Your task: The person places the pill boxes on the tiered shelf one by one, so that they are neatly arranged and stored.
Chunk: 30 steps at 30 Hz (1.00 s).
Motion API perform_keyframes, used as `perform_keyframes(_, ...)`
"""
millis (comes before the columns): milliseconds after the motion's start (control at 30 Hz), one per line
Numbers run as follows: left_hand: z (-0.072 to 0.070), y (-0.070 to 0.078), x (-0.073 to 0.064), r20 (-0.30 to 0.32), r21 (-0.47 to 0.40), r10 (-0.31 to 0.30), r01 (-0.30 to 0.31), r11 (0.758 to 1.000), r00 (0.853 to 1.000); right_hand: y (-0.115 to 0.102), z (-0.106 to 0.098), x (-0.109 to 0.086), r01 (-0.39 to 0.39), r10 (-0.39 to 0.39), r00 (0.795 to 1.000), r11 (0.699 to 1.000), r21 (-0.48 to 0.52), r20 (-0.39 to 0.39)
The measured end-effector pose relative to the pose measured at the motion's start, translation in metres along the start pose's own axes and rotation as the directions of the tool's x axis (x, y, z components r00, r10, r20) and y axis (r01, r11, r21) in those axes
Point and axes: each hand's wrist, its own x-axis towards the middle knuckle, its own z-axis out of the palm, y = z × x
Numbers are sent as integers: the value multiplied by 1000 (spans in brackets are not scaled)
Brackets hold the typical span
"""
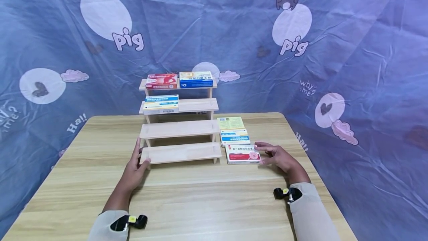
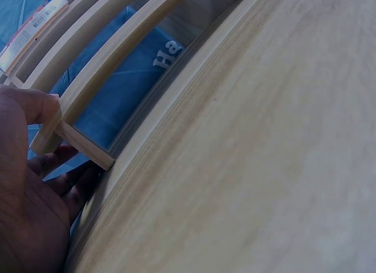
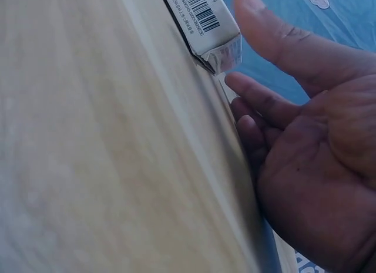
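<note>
My left hand [image 1: 132, 172] grips the left end of the lowest step of a stepped wooden display rack [image 1: 180, 153]. In the left wrist view the thumb lies on the step's end, with the fingers [image 2: 64, 173] below it beside the leg. At the rack's right, my right hand [image 1: 279, 158] is spread around the right end of a white and red medicine box [image 1: 243, 154] lying flat on the table. Its thumb and forefinger are at the box's two right corners. The right wrist view shows the box's barcoded end [image 3: 202, 20] close to the fingertips.
Behind that box lie a blue and white medicine box [image 1: 235, 137] and a yellow-green one [image 1: 231, 123]. On the rack's top step sit a red box [image 1: 162, 81] and a blue vitamin box [image 1: 196, 79]; another blue-white box [image 1: 161, 103] is one step lower. A blue patterned cloth [image 1: 214, 29] hangs behind the table.
</note>
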Motion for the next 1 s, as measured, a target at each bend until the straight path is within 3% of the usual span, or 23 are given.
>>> perform_keyframes(400,1,1,0,5,-10,-8,9,1000,1000,-2,-1,1,-2,3,999,1000,-28,33)
perform_keyframes(733,1,0,1,-2,-13,-4,4,1000,1000,-5,1,0,-56,55,998,997,-62,-14)
perform_keyframes(1000,0,0,-1,0,-31,2,-2,1000,1000,-2,1,0,-75,74,996,997,-23,-46)
